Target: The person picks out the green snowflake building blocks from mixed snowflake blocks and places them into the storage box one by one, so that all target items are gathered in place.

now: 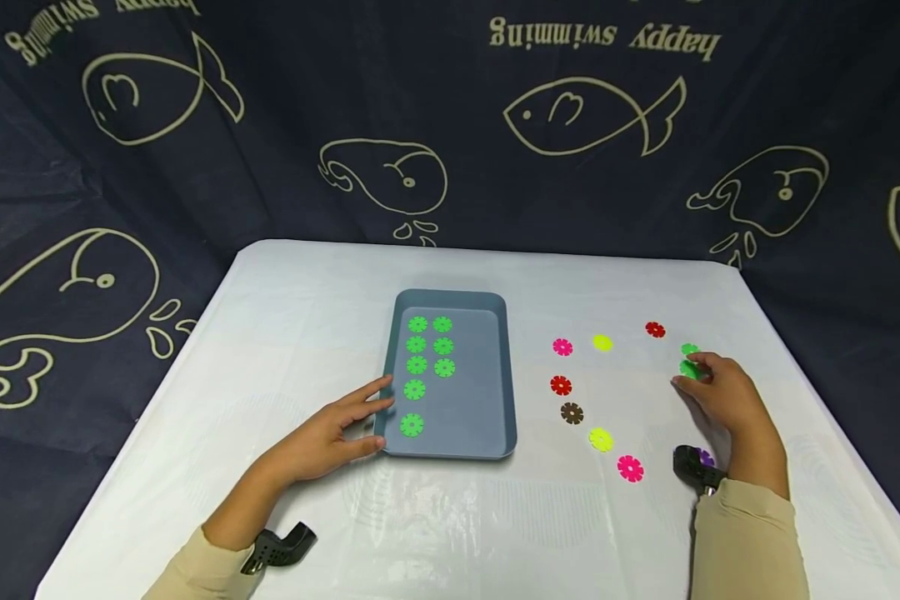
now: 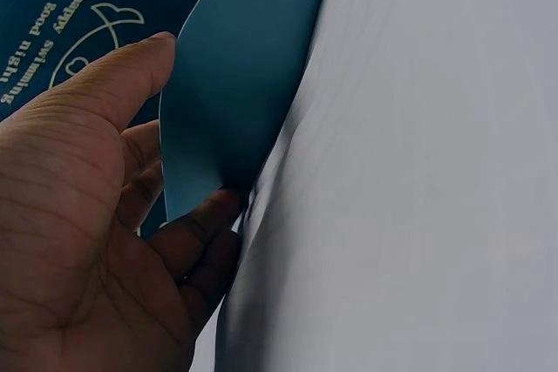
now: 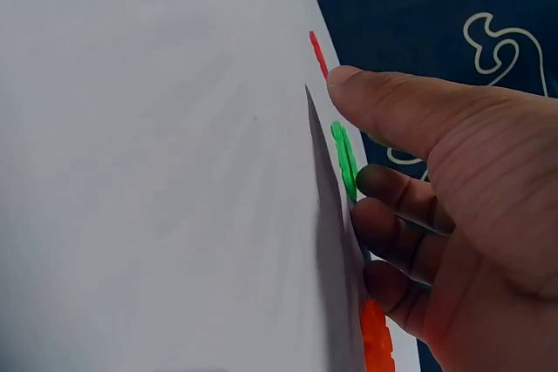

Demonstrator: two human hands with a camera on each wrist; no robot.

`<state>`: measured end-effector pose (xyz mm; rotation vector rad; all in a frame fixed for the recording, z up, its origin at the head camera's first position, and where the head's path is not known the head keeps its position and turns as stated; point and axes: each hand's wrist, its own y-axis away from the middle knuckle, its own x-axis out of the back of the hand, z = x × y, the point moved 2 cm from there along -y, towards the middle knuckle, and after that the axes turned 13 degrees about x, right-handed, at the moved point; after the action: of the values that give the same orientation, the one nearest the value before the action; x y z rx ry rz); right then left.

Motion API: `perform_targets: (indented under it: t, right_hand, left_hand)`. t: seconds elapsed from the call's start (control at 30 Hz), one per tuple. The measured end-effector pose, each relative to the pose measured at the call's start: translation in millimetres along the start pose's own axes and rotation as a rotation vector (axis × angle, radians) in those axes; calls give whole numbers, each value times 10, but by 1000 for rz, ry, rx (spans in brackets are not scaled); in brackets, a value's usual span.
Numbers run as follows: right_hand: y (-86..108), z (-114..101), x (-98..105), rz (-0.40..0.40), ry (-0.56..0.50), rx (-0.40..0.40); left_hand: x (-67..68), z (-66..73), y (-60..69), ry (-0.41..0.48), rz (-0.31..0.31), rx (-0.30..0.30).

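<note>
A grey-blue tray [image 1: 480, 417] lies on the table, with several green notched discs [image 1: 414, 389] in two columns on its left side. My left hand [image 1: 330, 437] is at the tray's left wall, fingers spread. In the left wrist view the fingertips touch the tray wall [image 2: 235, 67], the thumb beside its rim. My right hand [image 1: 723, 392] is over the table's right side, thumb and index finger either side of a green disc [image 1: 688, 369]. In the right wrist view a gap shows between the thumb and the flat green discs [image 3: 343, 158].
Between tray and right hand lie loose discs: pink [image 1: 562, 347], yellow [image 1: 602, 342], red [image 1: 655, 330], brown [image 1: 572, 413] and others. A purple disc [image 1: 706, 457] is partly hidden by the right wrist camera. An orange disc [image 3: 377, 337] lies beneath the right hand. Dark printed cloth [image 1: 450, 100] hangs behind.
</note>
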<state>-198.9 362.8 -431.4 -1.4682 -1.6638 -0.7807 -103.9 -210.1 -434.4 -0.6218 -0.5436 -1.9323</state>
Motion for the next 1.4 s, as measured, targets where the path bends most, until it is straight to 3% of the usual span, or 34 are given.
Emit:
perform_targets:
  t: [0.53,0.77,1.4]
  right_hand:
    - [1,60,-35,13,-12,-46]
    - [1,38,-36,6,-19,-11]
    - [-64,34,3,-84,15,0]
  left_hand:
    - [1,-3,-12,-4,1,-9]
    - [1,-10,-11,-3,-1,-9]
    - [1,18,-5,16,-6,-12]
